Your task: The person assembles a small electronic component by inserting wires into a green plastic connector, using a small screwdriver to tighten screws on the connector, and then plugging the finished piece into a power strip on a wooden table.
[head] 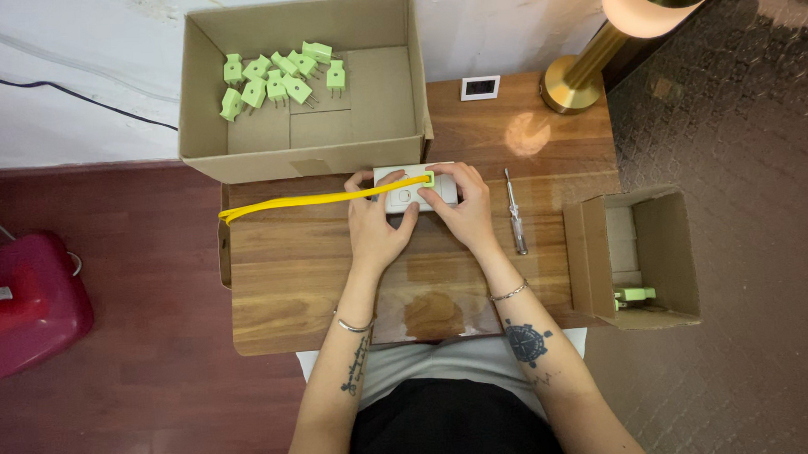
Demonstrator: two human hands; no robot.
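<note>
Head view: left hand (374, 226) and right hand (461, 207), wrists bent inward, both grasping the white socket block (412, 189) between them, yellow cable (305, 201) off leftward.

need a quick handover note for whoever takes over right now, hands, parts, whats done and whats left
Left hand: grip on the left end of the white socket block, thumb below it.
Right hand: grip on the block's right end, fingertips at the green plug on the yellow cable, which runs left off the wooden table.
Parts: loose green plugs in the big cardboard box; one green piece in the small box at right; screwdriver beside the right hand.
Done: the plug sits on the block; whether fully seated cannot be told.
Left: about ten plugs wait in the big box.
</note>
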